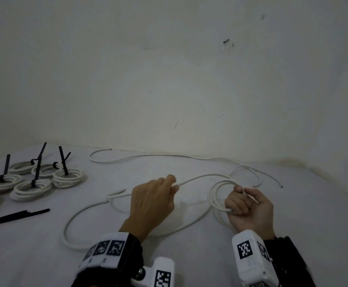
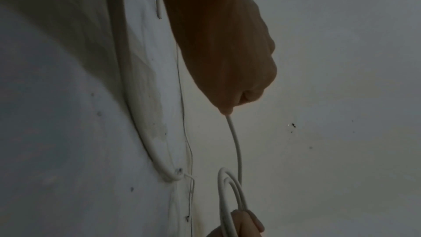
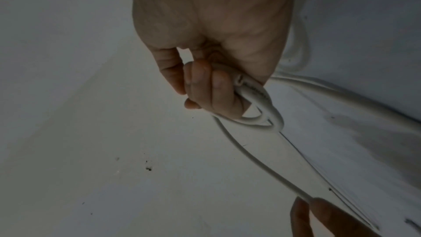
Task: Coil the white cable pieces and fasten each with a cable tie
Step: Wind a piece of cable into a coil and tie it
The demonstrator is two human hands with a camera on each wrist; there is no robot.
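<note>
Right now the person is winding a white cable (image 1: 198, 177) over a white tabletop (image 1: 189, 255). Right hand (image 1: 249, 206) is gripping a part-made coil (image 1: 218, 193) of approx two or three turns, fingers curled through the loops w/ thumb on top. Left hand (image 1: 152, 197) is pinching the feed strand just left of the coil, fingertips closed on it, so both grips are occupied w/ the same cable. Remaining length is trailing behind the left hand, sweeping down toward the person in a wide loop and running back under the coil.

Cable is looking light and semi-stiff: it is holding round curves by itself, so it will prob spring open if the right grip slackens. Sheath seems smooth, maybe a bit slippery. Best hold is likely where the turns bunch together, w/ the other hand guiding the strand close to the coil.

Finished coils (image 1: 32, 187) w/ black cable ties (image 1: 38, 166) are sitting well apart at far left; spare ties (image 1: 15, 216) are lying nearer the person on that side. More loose cable (image 1: 148, 157) is lying along the wall (image 1: 169, 69), which is closing off the far edge. Free room is mostly toward the person and to the right.
</note>
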